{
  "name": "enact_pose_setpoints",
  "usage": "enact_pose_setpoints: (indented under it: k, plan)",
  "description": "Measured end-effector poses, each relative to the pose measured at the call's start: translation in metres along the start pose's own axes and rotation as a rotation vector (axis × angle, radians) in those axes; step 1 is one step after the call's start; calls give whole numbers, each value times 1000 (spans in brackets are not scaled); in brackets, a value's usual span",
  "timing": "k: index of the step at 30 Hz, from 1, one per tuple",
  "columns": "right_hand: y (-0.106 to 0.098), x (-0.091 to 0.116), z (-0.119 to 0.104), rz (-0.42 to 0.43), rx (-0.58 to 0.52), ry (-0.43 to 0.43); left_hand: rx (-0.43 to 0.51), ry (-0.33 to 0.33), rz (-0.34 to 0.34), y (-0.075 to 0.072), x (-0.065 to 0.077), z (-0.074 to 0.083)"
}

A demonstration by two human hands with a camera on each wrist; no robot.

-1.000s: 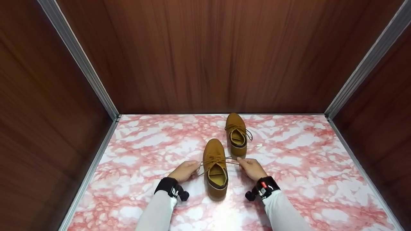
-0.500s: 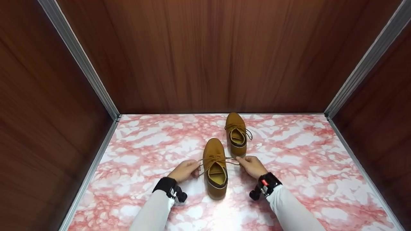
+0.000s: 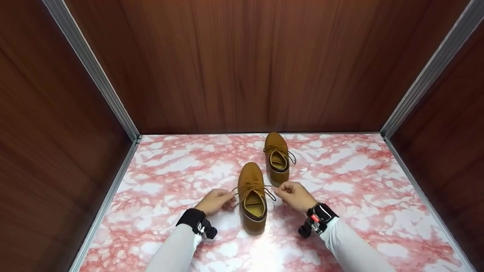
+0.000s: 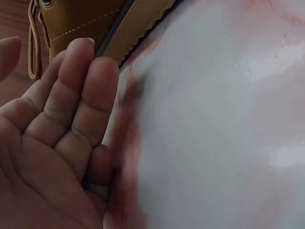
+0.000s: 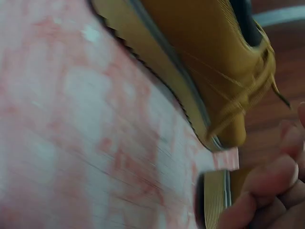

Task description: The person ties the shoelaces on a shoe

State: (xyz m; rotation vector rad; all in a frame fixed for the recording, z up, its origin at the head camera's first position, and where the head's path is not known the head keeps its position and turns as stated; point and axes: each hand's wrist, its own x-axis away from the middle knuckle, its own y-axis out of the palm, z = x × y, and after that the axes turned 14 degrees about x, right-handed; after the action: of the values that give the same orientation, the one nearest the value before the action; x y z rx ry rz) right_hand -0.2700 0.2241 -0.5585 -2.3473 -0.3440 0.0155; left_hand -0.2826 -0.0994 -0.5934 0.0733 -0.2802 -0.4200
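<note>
A tan lace-up shoe (image 3: 249, 174) stands upright on the floor between my hands, its laces tied in a bow (image 3: 252, 186). My left hand (image 3: 214, 201) is at the shoe's left side, beside one loop. In the left wrist view the lace loop (image 4: 32, 62) hangs free, with the thumb apart from the extended fingers (image 4: 78, 81). On the other side is my right hand (image 3: 297, 196), its fingers loosely bent near the right loop. A dark lace tip (image 5: 283, 98) sticks out close to those fingers in the right wrist view, not in their grasp.
The matching tan shoe (image 3: 275, 141) stands farther back and to the right, its laces also in a bow. Brown wood-grain panels (image 3: 242, 68) with grey metal edging enclose the back and sides of the red-and-white marbled floor (image 3: 170, 166).
Both hands pull the loops outward, then let go of them. The right loop now droops beside the shoe, and the right hand has drawn slightly away. The shoes stay nearly in place.
</note>
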Motion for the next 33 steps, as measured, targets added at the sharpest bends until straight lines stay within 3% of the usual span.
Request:
enact_pose_setpoints:
  k: [6,11,19,26,33]
  plan:
    - [9,12,-1,-160,20,-74,-79,-49,-50,1,16,3]
    - [14,17,-4,-233,-17,-92,-164,-98,-97,2,32,1]
    - [23,21,-9,-276,-99,-75,-122,-146,-203,17,38,-5]
    - [31,21,-11,-322,-136,-86,-137,-61,-137,29,34,-10]
    - [38,17,-17,-323,-239,-5,-171,13,-21,34,32,-15]
